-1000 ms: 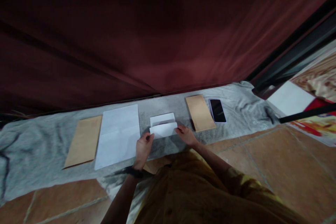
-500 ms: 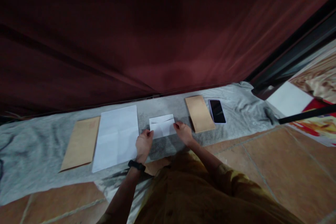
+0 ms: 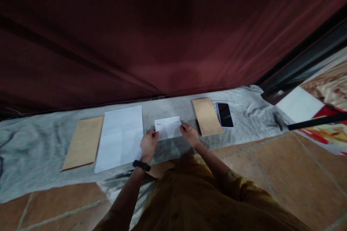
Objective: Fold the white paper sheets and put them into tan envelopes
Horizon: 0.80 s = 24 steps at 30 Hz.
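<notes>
A small folded sheet of white paper lies between my hands on the grey cloth, with a fold line across its upper part. My left hand pinches its left edge, a dark band round the wrist. At the right edge, my right hand has its fingers closed on the same paper. Left of my left hand lies a large white sheet with faint creases. Beyond that sheet is a brown envelope; a second brown envelope lies just right of my right hand.
A phone with a dark screen rests right of the right-hand envelope. Behind the cloth hangs a dark red curtain. Terracotta tiles run along the front. A black bar and a printed sheet are at far right.
Both hands keep hold of the folded paper, and its upper part now lies flatter, with a narrower gap at the fold. The view has shifted slightly.
</notes>
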Each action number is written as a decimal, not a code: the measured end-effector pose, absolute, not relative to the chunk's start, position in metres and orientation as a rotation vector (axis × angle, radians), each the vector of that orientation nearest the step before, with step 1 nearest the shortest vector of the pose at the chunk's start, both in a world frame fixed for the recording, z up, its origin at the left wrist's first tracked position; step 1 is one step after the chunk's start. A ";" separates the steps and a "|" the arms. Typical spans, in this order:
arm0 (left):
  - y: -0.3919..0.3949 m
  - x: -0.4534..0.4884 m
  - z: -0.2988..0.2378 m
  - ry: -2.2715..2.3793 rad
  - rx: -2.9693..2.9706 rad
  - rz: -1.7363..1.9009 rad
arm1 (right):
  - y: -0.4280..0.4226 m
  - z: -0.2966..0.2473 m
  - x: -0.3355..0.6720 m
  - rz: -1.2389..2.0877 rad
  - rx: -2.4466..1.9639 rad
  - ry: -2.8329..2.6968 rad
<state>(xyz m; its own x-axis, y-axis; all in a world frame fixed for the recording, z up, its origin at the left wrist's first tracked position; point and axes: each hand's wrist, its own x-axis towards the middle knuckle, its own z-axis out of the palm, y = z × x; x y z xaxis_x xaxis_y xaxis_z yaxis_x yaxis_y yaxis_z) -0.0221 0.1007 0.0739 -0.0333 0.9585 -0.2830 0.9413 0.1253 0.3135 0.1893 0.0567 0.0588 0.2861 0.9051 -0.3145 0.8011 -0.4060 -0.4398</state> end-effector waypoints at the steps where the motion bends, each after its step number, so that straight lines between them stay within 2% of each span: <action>1: 0.100 -0.021 0.075 2.003 1.821 0.052 | 0.058 0.059 0.188 0.773 -2.376 -1.588; 6: 0.098 -0.020 0.075 2.023 1.781 0.103 | 0.063 0.059 0.185 0.740 -2.441 -1.585; 19: 0.079 -0.039 0.049 1.694 1.615 0.701 | 0.068 0.059 0.184 0.731 -2.512 -1.599; 24: 0.086 -0.037 0.046 1.687 1.561 0.704 | 0.071 0.063 0.184 0.722 -2.529 -1.599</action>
